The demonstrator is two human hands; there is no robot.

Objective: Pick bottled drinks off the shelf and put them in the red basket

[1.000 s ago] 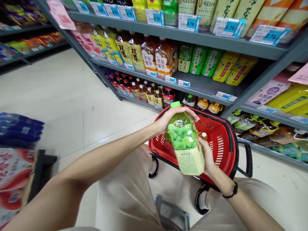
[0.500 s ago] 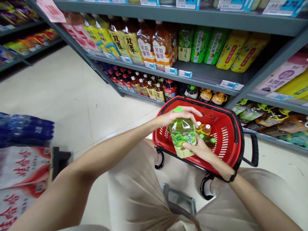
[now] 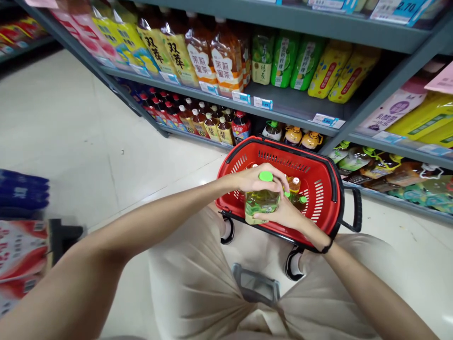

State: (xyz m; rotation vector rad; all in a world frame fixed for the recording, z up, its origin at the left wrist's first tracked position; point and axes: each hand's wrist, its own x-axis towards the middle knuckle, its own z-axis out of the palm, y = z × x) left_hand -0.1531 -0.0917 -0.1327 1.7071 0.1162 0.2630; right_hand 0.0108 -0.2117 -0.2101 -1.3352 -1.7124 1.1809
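Note:
A large green drink bottle [image 3: 261, 203] with a bright green cap is upright between my hands, over the near left part of a red shopping basket [image 3: 327, 226]. My left hand [image 3: 256, 180] curls around its neck and shoulder just below the cap. Lower down, my right hand [image 3: 283, 212] grips its right side, the thumb lying across the front label. Inside the basket, partly hidden by my hands, are several small bottles: an amber bottle [image 3: 294, 184] with a white cap and dark bottles with green caps [image 3: 303, 200].
Beyond the basket stands a grey shelf unit [image 3: 293, 111] with tea bottles [image 3: 226, 61], green bottles [image 3: 283, 59] and yellow cartons [image 3: 329, 68]. The basket's black handle [image 3: 357, 210] sticks out right. Blue-wrapped packs [image 3: 23, 189] and red-white packs [image 3: 21, 255] sit at left. A grey stool [image 3: 256, 283] is between my legs.
The bottle has tipped from leaning with its label towards me to more upright, its cap now facing up at me. Both hands keep hold. The view has shifted slightly right.

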